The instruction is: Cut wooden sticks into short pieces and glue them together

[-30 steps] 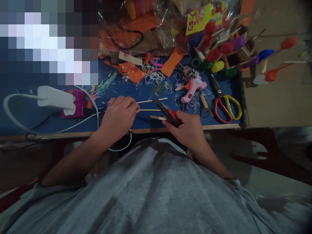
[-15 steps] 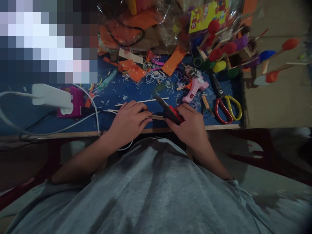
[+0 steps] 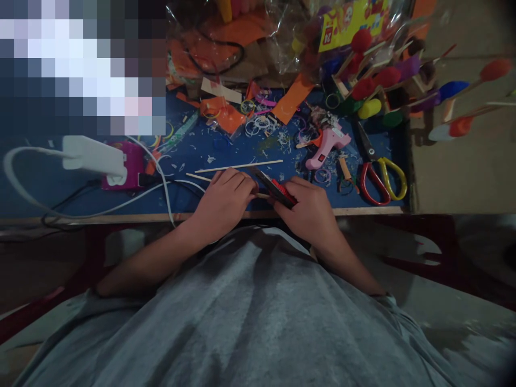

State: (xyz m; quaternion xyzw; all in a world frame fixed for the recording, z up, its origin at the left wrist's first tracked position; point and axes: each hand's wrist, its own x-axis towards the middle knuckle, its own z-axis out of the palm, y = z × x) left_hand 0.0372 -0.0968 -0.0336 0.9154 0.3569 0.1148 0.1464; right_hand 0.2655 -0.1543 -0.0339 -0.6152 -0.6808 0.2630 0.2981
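Near the table's front edge my left hand [image 3: 228, 201] is closed on a thin wooden stick [image 3: 263, 196], whose short end shows between my two hands. My right hand [image 3: 306, 207] grips a red and black utility knife [image 3: 284, 192], its dark blade pointing up and left above the stick. The right fingertips are close to the stick's end; whether they pinch it too I cannot tell. Just beyond my left hand lies another thin stick [image 3: 242, 165] on the blue tabletop [image 3: 226, 153]. A further stick [image 3: 197, 176] pokes out at the left of that hand.
A pink glue gun [image 3: 328, 145] and scissors [image 3: 377, 169] with red and yellow handles lie to the right. At left stand a magenta socket block [image 3: 131, 166] and a white plug adapter [image 3: 94, 161] with cables. Orange scraps [image 3: 294, 99] and colourful stick pieces [image 3: 371, 107] crowd the back.
My hands have come slightly closer together, and less of the stick shows between them. The knife sits a little lower and flatter. The whole view has shifted slightly.
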